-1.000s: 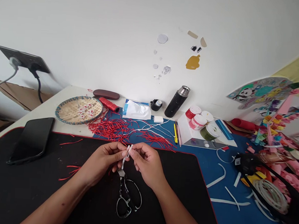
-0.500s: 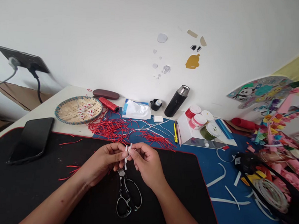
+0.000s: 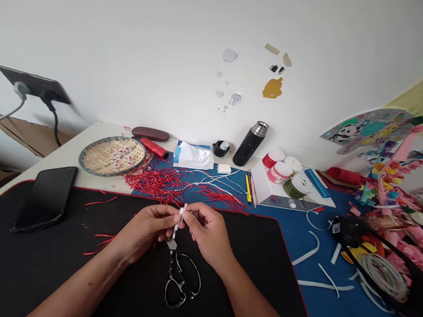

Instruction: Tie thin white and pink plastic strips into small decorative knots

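Observation:
Between the fingertips of both hands is a narrow white strip (image 3: 175,230), folded near its top, with one tail hanging down. My left hand (image 3: 157,222) pinches it from the left, thumb on top. From the right, my right hand (image 3: 205,227) pinches the same strip, its fingers curled in. The fingertips cover part of the fold. Just below the hands, a pair of scissors (image 3: 177,276) with black-and-silver handles lies on the black mat (image 3: 255,271); the hands and strip hide its blade tips.
Behind the hands lie cut red cords (image 3: 156,184), with a woven basket (image 3: 85,163) of small red-and-white pieces farther left. A phone (image 3: 46,196) rests on the mat. Paint jars (image 3: 280,172) and a black flask (image 3: 250,144) stand behind. White strips (image 3: 323,284) lie at right.
The white strip's upper parts have come together between the fingertips, and its tail now slants down to the left. Both hands stay in nearly the same place.

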{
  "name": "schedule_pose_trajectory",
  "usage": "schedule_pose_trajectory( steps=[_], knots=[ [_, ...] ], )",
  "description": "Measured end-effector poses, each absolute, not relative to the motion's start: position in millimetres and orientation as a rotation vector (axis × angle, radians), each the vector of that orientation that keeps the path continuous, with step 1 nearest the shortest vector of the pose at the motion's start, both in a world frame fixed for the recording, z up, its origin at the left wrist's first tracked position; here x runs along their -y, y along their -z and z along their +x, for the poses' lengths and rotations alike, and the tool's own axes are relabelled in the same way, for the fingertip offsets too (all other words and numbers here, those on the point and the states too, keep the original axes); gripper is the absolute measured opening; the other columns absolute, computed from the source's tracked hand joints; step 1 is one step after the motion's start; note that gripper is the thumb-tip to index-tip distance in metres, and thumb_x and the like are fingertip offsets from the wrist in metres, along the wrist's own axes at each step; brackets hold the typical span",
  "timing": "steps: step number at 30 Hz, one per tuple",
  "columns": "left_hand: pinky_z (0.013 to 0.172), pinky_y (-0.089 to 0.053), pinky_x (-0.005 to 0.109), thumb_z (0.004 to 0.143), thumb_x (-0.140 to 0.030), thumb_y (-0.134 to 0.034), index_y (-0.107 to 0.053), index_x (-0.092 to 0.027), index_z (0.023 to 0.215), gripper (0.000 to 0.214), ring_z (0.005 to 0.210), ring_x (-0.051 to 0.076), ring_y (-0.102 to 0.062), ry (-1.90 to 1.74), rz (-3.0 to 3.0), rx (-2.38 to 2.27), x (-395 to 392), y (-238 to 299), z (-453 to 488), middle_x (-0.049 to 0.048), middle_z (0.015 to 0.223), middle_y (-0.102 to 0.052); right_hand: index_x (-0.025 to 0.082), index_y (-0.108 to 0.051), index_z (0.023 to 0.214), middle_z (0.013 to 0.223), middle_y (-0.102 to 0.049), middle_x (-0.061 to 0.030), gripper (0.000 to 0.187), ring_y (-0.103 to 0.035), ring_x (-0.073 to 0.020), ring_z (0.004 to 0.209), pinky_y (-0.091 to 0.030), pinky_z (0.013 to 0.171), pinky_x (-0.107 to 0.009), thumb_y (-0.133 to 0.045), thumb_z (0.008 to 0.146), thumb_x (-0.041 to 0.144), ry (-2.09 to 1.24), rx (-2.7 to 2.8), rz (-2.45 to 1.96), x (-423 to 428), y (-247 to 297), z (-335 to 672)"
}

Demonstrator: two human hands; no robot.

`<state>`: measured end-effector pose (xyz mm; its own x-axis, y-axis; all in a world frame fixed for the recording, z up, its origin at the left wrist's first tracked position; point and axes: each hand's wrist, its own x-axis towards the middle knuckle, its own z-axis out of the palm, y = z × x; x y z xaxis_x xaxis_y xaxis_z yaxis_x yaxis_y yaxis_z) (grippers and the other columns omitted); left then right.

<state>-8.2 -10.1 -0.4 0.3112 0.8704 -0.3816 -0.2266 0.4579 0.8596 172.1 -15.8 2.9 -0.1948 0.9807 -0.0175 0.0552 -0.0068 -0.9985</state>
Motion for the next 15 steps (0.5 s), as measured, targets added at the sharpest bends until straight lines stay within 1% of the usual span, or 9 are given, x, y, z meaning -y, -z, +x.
schedule_pose_trajectory(
  steps=[3,5,10,15],
  knots=[
    [0.043,-0.028,0.018,0.065,-0.051,-0.098,-0.082,-0.016,0.070,0.039,0.047,0.007,-0.041,-0.822,0.752,-0.976,10.4,-1.1,-7.2,-0.0004,0.056,-0.061,0.022,-0.074,0.096,0.073,-0.070,-0.0007,0.019,-0.058,-0.0139,0.058,-0.040,0.050,-0.024,-0.069,0.096,0.040,-1.328,1.397,-1.163,16.1,-3.6,171.9],
    [0.042,-0.029,0.018,0.064,-0.050,-0.099,-0.081,-0.016,0.070,0.039,0.045,0.006,-0.042,-0.823,0.725,-0.968,10.8,-2.0,-6.3,-0.0006,0.056,-0.062,0.022,-0.075,0.096,0.074,-0.071,-0.0009,0.019,-0.059,-0.0142,0.059,-0.041,0.050,-0.024,-0.069,0.096,0.040,-1.321,1.400,-1.169,16.5,-4.3,171.7],
    [0.042,-0.037,0.016,0.065,-0.048,-0.101,-0.080,-0.015,0.069,0.039,0.047,0.006,-0.049,-0.850,0.644,-0.916,12.0,1.5,-6.1,0.0012,0.060,-0.067,0.021,-0.075,0.095,0.075,-0.074,-0.0018,0.018,-0.063,-0.0153,0.063,-0.043,0.052,-0.024,-0.068,0.096,0.038,-1.311,1.402,-1.179,17.5,-7.0,171.6],
    [0.046,-0.045,0.015,0.066,-0.049,-0.100,-0.082,-0.013,0.073,0.041,0.051,0.008,-0.057,-0.850,0.626,-0.875,12.1,4.0,-7.2,0.0027,0.062,-0.069,0.021,-0.074,0.093,0.075,-0.074,-0.0015,0.017,-0.064,-0.0150,0.064,-0.044,0.053,-0.023,-0.068,0.096,0.036,-1.294,1.403,-1.180,17.8,-7.3,171.6]
  ],
)
